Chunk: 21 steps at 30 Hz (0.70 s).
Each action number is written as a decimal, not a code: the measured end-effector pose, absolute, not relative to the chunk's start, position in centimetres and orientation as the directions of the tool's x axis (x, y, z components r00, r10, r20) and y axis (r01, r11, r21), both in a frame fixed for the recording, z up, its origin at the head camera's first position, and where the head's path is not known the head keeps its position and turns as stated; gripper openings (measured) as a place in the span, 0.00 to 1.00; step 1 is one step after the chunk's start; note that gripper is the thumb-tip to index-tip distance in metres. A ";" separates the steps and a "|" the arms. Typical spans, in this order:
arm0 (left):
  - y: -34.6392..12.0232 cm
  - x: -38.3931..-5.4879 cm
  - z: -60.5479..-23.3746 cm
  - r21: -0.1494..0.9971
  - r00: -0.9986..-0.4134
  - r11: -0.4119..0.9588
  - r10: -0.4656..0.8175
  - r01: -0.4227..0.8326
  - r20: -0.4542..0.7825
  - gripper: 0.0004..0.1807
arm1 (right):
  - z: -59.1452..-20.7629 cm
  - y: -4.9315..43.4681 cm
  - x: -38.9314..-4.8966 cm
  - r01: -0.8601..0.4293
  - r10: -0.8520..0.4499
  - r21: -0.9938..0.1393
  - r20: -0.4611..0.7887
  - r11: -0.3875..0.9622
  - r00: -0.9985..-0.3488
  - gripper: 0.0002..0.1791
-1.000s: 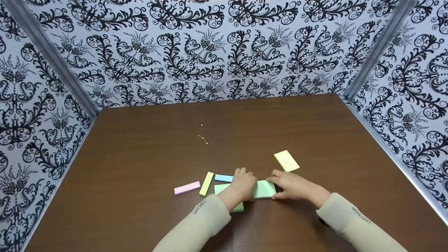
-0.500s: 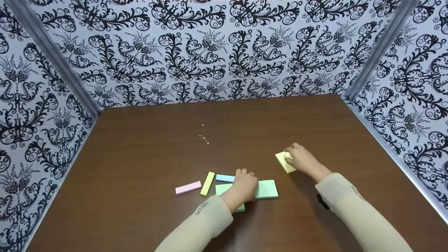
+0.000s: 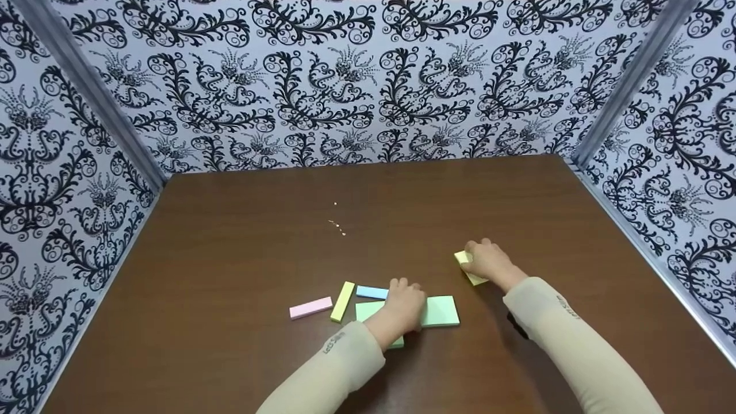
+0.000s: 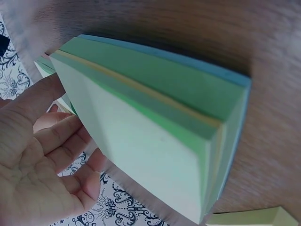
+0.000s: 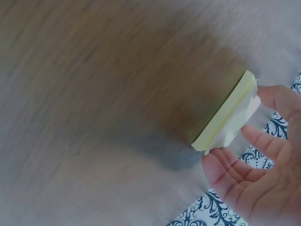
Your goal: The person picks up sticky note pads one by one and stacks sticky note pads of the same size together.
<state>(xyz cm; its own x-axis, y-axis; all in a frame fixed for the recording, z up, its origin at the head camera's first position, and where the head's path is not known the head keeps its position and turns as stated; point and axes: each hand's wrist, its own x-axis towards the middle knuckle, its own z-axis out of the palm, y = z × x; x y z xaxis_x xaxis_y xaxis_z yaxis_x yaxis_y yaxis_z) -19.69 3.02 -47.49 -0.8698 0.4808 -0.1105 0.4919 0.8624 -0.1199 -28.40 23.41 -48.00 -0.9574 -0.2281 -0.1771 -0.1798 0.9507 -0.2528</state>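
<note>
Two green sticky note pads lie at the table's near middle in the head view. My left hand (image 3: 405,307) comes down between them, fingers curled at the inner edge of the right pad (image 3: 441,311) and the wrist over the left pad (image 3: 368,310). The left wrist view shows the gripped pad (image 4: 136,136) as a thick block with green, yellow and blue layers; its top sheets lift slightly. Farther right, my right hand (image 3: 487,263) pinches a pale yellow sticky note pad (image 3: 476,280) by its sides. Thumb and fingertips meet its edges in the right wrist view (image 5: 233,115).
Left of the green pads are narrow sticky note strips: pink (image 3: 311,308), yellow (image 3: 342,301) and blue (image 3: 372,292). Small bright flecks (image 3: 337,226) mark the brown table (image 3: 241,230) farther back. Patterned walls (image 3: 345,86) stand around its back and sides.
My right hand has left the right green pad, moved up to the yellow pad and taken hold of it, closing farther over it. The left hand has stayed in place.
</note>
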 end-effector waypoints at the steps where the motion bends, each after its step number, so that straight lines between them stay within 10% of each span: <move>1: 3.0 -19.7 -47.5 -0.118 -0.870 0.863 0.481 0.492 -0.109 0.20 | -48.0 23.3 -28.4 -0.177 -0.226 -0.250 -0.179 0.952 -0.958 0.26; 21: 2.9 -19.4 -47.5 -0.147 -0.871 0.858 0.486 0.492 -0.077 0.23 | -47.3 22.5 -27.4 -0.135 -0.208 -0.256 -0.282 0.957 -0.937 0.21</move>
<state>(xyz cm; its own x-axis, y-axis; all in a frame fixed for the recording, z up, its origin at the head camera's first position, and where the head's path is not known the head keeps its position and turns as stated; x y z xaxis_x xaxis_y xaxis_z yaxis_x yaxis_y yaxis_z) -19.45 2.85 -47.52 -0.8706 0.4860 -0.0768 0.4920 0.8581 -0.1466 -27.36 22.55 -47.35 -0.9367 -0.2079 -0.2818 -0.1354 0.9571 -0.2562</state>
